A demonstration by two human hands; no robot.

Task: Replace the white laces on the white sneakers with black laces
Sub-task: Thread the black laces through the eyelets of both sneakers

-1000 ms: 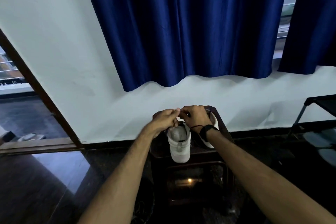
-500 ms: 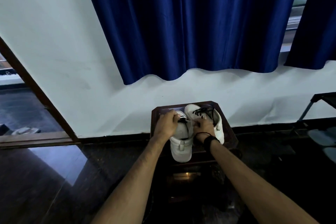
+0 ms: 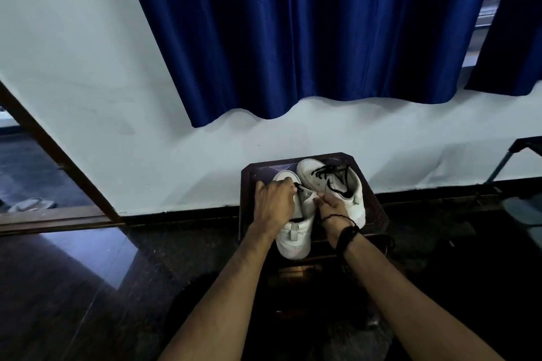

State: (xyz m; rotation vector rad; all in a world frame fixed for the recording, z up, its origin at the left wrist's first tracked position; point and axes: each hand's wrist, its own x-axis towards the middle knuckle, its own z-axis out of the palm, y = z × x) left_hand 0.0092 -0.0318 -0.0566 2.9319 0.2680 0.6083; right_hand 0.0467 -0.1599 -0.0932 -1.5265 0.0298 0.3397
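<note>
My left hand (image 3: 274, 204) and right hand (image 3: 333, 208) each pinch the black lace (image 3: 299, 187) over the near sneaker (image 3: 294, 239) between them; I should pull both ends evenly, keeping the lace flat.

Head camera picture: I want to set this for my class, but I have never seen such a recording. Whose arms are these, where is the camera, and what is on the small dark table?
There is no machine here. The camera is worn on a person's head and looks forward and down, so the two bare arms reaching in from the bottom are that person's own.

On the small dark table by the wall stand two white sneakers. The far sneaker already carries a black lace. Both hands work on the near sneaker: the left hand pinches a black lace end at its top, and the right hand grips the shoe's other side. What its fingers hold is too small to tell.

A blue curtain hangs above.
</note>
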